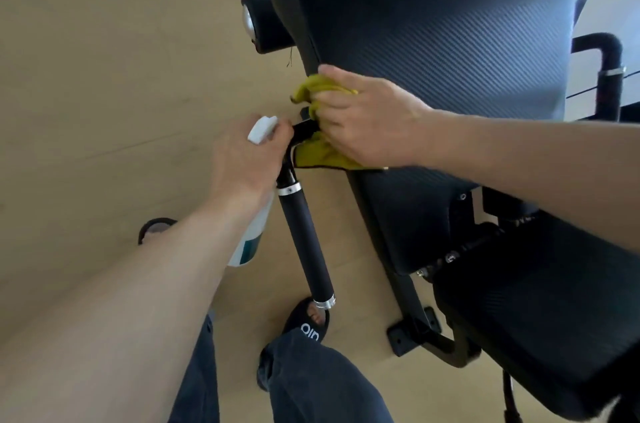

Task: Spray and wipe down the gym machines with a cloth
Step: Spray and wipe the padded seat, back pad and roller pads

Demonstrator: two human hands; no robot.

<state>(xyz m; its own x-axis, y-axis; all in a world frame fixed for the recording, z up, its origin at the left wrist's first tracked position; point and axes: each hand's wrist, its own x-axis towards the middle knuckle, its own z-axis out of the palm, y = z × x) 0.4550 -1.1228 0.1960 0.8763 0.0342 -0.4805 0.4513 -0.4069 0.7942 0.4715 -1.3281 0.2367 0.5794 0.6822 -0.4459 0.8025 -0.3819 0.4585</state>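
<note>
My right hand [367, 117] grips a crumpled yellow cloth [318, 155] and presses it against the black bracket where the handle meets the left edge of the padded back pad [433, 24]. My left hand [242, 159] holds a white spray bottle [252, 235] by its trigger head, nozzle end close to the cloth, body hanging down beside my forearm. The black foam handle [306, 242] with chrome rings runs down from the bracket toward my foot.
The black seat pad [536, 318] lies at lower right above the machine's frame foot [412, 332]. A black roller pad [258, 20] sticks out at upper left. Pale wood floor [104, 76] spreads to the left. My slippered foot [308, 322] stands under the handle.
</note>
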